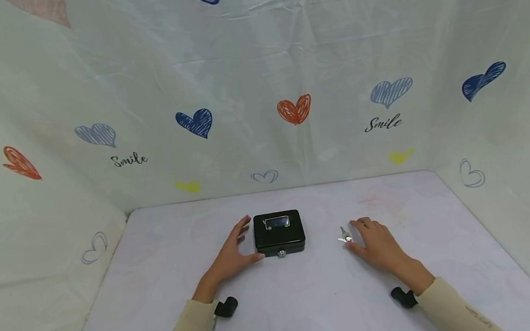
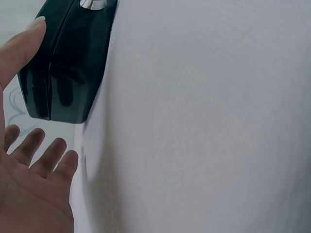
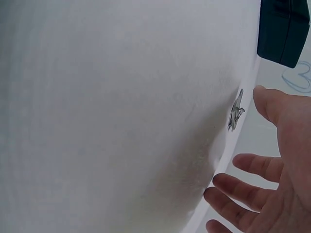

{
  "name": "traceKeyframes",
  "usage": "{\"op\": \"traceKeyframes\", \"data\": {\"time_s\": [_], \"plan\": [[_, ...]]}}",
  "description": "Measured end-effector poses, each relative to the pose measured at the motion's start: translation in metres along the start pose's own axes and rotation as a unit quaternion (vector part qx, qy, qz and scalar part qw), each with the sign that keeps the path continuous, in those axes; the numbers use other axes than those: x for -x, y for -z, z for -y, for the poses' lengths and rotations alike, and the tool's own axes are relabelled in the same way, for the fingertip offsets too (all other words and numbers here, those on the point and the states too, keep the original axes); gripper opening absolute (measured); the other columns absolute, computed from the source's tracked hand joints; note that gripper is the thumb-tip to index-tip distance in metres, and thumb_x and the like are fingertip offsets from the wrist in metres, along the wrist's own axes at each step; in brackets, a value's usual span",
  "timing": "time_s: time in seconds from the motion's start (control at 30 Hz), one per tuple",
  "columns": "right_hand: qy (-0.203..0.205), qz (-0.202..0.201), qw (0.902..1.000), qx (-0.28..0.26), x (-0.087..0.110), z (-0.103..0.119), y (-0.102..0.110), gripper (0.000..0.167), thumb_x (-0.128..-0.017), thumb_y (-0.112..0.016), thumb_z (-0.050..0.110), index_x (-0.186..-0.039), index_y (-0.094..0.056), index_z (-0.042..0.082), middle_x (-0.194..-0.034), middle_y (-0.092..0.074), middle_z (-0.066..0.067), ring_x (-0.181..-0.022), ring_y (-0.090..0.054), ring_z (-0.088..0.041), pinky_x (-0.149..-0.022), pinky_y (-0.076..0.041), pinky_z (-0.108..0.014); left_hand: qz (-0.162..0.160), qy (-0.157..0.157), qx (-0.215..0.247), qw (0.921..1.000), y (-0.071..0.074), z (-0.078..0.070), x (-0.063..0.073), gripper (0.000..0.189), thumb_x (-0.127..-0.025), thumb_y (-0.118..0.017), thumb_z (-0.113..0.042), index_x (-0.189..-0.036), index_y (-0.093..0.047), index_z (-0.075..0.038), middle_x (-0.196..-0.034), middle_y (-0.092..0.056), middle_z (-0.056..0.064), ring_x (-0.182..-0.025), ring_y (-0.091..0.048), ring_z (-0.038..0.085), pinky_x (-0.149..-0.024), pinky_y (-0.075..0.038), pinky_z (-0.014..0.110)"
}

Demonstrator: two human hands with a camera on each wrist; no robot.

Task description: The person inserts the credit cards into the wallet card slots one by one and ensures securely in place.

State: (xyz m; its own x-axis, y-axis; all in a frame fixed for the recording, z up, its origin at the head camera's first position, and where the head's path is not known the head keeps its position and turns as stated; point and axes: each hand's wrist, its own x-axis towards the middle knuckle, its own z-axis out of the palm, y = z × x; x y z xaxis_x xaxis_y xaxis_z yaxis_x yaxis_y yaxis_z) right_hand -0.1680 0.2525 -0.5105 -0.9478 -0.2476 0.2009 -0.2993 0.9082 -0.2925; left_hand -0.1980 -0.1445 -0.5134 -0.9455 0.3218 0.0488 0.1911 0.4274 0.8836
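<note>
- The box (image 1: 279, 233) stands on the counter (image 1: 283, 302), between the two hands, lid down, its lock (image 1: 281, 253) on the near side.
- It looks like painted metal: probably stiff, of moderate weight, and a little slippery on its glossy faces. It should bear a firm hold.
- Best taken by its left and right sides; the thin handle (image 1: 277, 222) on the lid offers another hold, though it seems to lie folded down.
- The left hand (image 1: 233, 254) is spread at the box's left side, fingers loosely apart, thumb tip over the near left corner. It seems to touch there, but does not grip.
- The right hand (image 1: 380, 245) is also spread, palm toward the keys (image 1: 345, 235), which lie on the counter just beside its thumb. Whether the thumb touches them, I cannot tell.
- The keys look light, hard and thin; lying low, they are best pinched by an edge between thumb and forefinger.
- Bare counter separates box and keys, so nothing blocks either hand.
- A printed cloth (image 1: 237, 72) hangs on the far, left and right sides, beyond both things; black wrist cameras (image 1: 226, 307) sit clear of them, nearer.
</note>
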Motion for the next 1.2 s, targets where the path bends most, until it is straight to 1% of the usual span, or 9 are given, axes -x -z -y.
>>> {"op": "traceKeyframes", "data": {"time_s": [0.17, 0.27, 0.37, 0.5, 0.67, 0.8, 0.97, 1.2], "plan": [[-0.010, -0.010, 0.9999, -0.004, 0.000, 0.003, -0.001, 0.052, -0.091, -0.084, 0.023, -0.129, -0.065, -0.008, -0.122, -0.064, -0.026, -0.109, -0.065, -0.045, -0.090, -0.058, -0.062, 0.004, -0.002, 0.015, 0.9999, -0.003, 0.000, -0.002, 0.111, -0.082, -0.093, -0.014, -0.168, -0.024, -0.010, -0.174, -0.028, 0.011, -0.157, -0.033, 0.036, -0.128, -0.035, 0.052], [-0.020, -0.020, 0.9995, -0.015, 0.000, 0.004, -0.002, 0.048, -0.090, -0.085, 0.022, -0.124, -0.068, -0.007, -0.116, -0.066, -0.024, -0.104, -0.066, -0.042, -0.084, -0.060, -0.058, 0.005, -0.004, 0.020, 0.9998, -0.005, 0.001, -0.003, 0.110, -0.082, -0.092, -0.012, -0.168, -0.024, -0.010, -0.174, -0.028, 0.012, -0.156, -0.034, 0.037, -0.127, -0.037, 0.052], [-0.032, -0.026, 0.9987, -0.030, 0.000, 0.006, -0.002, 0.043, -0.089, -0.086, 0.020, -0.119, -0.070, -0.006, -0.110, -0.066, -0.021, -0.096, -0.066, -0.037, -0.076, -0.060, -0.053, 0.004, -0.008, 0.028, 0.9996, -0.007, 0.001, -0.005, 0.110, -0.082, -0.092, -0.009, -0.168, -0.024, -0.009, -0.173, -0.028, 0.013, -0.156, -0.035, 0.038, -0.126, -0.039, 0.051], [-0.056, -0.022, 0.9964, -0.059, 0.000, 0.009, -0.002, 0.036, -0.090, -0.085, 0.018, -0.113, -0.071, -0.005, -0.105, -0.065, -0.018, -0.089, -0.064, -0.031, -0.072, -0.059, -0.047, 0.002, -0.008, 0.037, 0.9993, -0.009, 0.002, -0.007, 0.110, -0.082, -0.091, -0.006, -0.168, -0.024, -0.010, -0.173, -0.029, 0.013, -0.155, -0.035, 0.039, -0.125, -0.040, 0.052], [-0.095, -0.011, 0.9917, -0.086, -0.004, 0.015, -0.001, 0.032, -0.092, -0.083, 0.018, -0.109, -0.072, -0.006, -0.100, -0.065, -0.018, -0.085, -0.062, -0.027, -0.069, -0.056, -0.042, 0.003, -0.006, 0.043, 0.9990, -0.011, 0.003, -0.009, 0.110, -0.082, -0.091, -0.006, -0.169, -0.023, -0.011, -0.174, -0.026, 0.014, -0.156, -0.034, 0.040, -0.125, -0.041, 0.054], [-0.133, -0.006, 0.9858, -0.103, -0.008, 0.019, -0.002, 0.030, -0.093, -0.081, 0.019, -0.106, -0.073, -0.007, -0.099, -0.065, -0.020, -0.084, -0.061, -0.027, -0.069, -0.055, -0.041, 0.003, -0.009, 0.048, 0.9988, -0.012, 0.003, -0.009, 0.110, -0.082, -0.090, -0.004, -0.169, -0.022, -0.011, -0.174, -0.025, 0.013, -0.156, -0.034, 0.041, -0.124, -0.041, 0.055], [-0.178, -0.010, 0.9772, -0.116, -0.011, 0.024, -0.002, 0.030, -0.092, -0.081, 0.021, -0.102, -0.073, -0.006, -0.098, -0.065, -0.021, -0.084, -0.062, -0.031, -0.069, -0.055, -0.044, 0.001, -0.010, 0.051, 0.9987, -0.012, 0.002, -0.008, 0.111, -0.082, -0.090, -0.002, -0.169, -0.022, -0.010, -0.174, -0.026, 0.014, -0.156, -0.034, 0.042, -0.123, -0.043, 0.055], [-0.201, -0.016, 0.9737, -0.106, -0.015, 0.029, -0.003, 0.026, -0.090, -0.081, 0.019, -0.097, -0.075, -0.005, -0.094, -0.065, -0.020, -0.083, -0.063, -0.033, -0.066, -0.052, -0.045, 0.002, -0.013, 0.064, 0.9978, -0.014, 0.004, -0.009, 0.112, -0.081, -0.089, 0.000, -0.169, -0.021, -0.008, -0.174, -0.024, 0.015, -0.156, -0.032, 0.042, -0.122, -0.043, 0.055]]}}
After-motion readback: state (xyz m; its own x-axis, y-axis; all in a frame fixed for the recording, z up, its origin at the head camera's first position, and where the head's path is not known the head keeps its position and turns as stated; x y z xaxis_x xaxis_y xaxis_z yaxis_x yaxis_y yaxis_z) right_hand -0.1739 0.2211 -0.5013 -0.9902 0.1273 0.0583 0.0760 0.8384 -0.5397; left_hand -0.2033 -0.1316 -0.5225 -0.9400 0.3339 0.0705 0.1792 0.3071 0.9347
